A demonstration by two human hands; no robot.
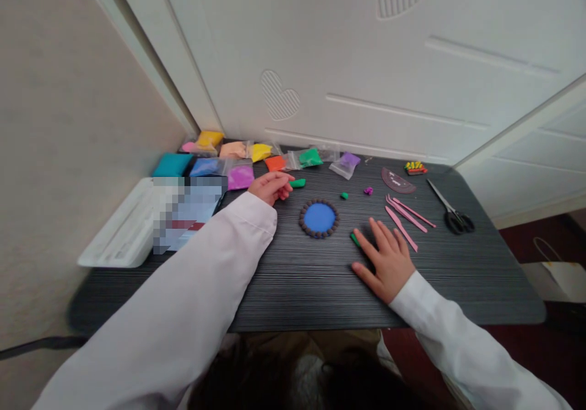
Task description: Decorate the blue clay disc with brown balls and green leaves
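Note:
My left hand (271, 187) reaches to the back of the dark table (293, 288), its fingers curled beside a green clay piece (298, 183) that the fingertips touch. Flat on the table lies my right hand (387, 257), fingers spread, with a small green clay roll (354, 238) at the tip of its forefinger. Between the hands sits a blue clay disc (319, 218) ringed with small dark balls. A green clay bit (344, 196) and a purple clay bit (368, 191) lie just behind the disc.
Several bags of coloured clay (256, 157) line the table's back edge. Pink modelling tools (405, 215), scissors (451, 212) and a brown semicircular piece (397, 180) lie to the right. A white tray (123, 230) stands at the left. A white door rises behind the table.

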